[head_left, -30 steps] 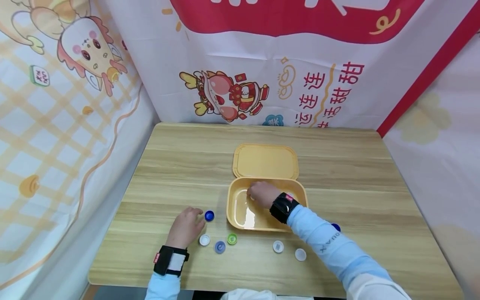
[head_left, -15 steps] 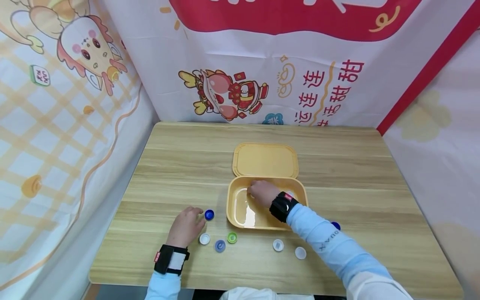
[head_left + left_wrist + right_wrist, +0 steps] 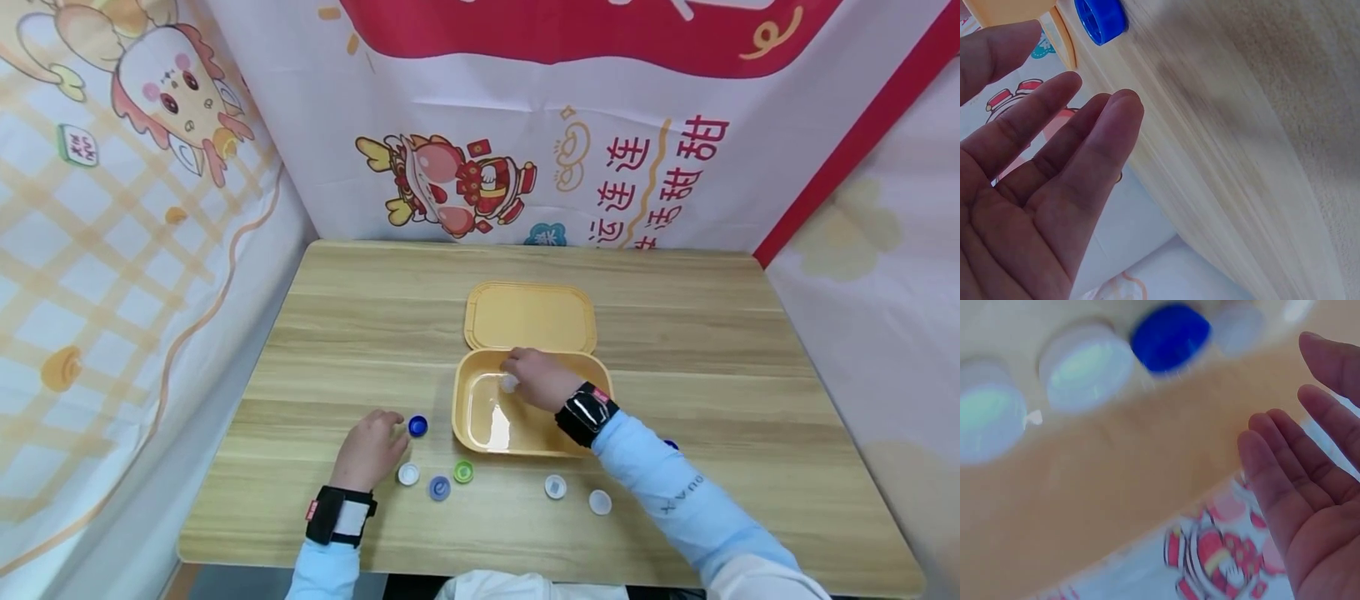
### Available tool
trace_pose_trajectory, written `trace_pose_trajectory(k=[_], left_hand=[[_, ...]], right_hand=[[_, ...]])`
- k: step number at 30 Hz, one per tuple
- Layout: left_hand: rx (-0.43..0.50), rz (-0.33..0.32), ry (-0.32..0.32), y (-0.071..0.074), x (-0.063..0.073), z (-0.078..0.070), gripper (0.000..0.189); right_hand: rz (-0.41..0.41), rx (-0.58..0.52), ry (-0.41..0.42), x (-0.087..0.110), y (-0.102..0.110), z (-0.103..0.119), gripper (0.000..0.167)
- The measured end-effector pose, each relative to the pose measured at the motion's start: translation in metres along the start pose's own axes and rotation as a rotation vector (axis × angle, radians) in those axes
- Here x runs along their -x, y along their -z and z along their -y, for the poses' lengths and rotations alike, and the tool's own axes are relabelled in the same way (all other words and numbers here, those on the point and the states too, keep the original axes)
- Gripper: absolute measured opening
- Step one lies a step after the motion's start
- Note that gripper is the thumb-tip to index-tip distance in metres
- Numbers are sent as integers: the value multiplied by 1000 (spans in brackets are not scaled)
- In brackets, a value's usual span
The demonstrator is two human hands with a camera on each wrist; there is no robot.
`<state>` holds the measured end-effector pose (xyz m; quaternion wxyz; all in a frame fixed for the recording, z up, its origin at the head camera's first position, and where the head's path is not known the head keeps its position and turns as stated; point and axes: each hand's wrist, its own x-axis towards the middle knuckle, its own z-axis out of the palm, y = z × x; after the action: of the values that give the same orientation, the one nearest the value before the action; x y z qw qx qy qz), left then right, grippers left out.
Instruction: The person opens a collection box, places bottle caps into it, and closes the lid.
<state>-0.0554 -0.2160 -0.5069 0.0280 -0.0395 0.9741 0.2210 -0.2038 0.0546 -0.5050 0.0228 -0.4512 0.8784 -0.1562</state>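
My right hand [image 3: 542, 379] is over the yellow plastic box [image 3: 468, 433], its fingers apart and holding nothing. Just below its fingertips a white bottle cap [image 3: 509, 383] shows inside the box. In the right wrist view, two white caps [image 3: 1088, 365] and a blue cap [image 3: 1171, 337] lie in a row, with a paler cap [image 3: 1238, 328] beside them, nearest the hand. My left hand [image 3: 369, 450] rests near the table with loosely bent fingers. Close to its fingertips lies a dark blue bottle cap [image 3: 417, 426], which the left wrist view shows apart from them.
Left of centre in front lie a white cap [image 3: 408, 474], a periwinkle cap [image 3: 439, 488] and a green cap [image 3: 463, 472]. Two more white caps [image 3: 555, 487] lie further right. A blue cap [image 3: 671, 444] is partly behind the right sleeve. The yellow lid [image 3: 530, 317] lies behind the box.
My right hand has let go of the white cap and drawn slightly up and to the right, so the cap now shows in the box. The left hand stays by the blue cap.
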Motion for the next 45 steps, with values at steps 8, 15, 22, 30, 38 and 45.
trace_pose_trajectory(k=[8, 15, 22, 30, 38, 45], left_hand=[[-10, -26, -49, -1, -4, 1, 27], [-1, -11, -38, -2, -7, -4, 28], [-21, -9, -43, -6, -11, -9, 30], [-41, -20, -75, -3, -14, -9, 30], [-24, -35, -77, 0, -17, -9, 31], [-16, -6, -62, -1, -19, -14, 31]], right_hand=[[-150, -40, -111, 37, 60, -2, 39], [-221, -14, -168, 71, 79, -13, 37], [-220, -14, -242, 95, 80, -19, 37], [-225, -48, -326, 120, 80, -26, 38], [-232, -28, -398, 147, 78, -35, 40], [-180, -46, -509, 170, 71, -39, 39]])
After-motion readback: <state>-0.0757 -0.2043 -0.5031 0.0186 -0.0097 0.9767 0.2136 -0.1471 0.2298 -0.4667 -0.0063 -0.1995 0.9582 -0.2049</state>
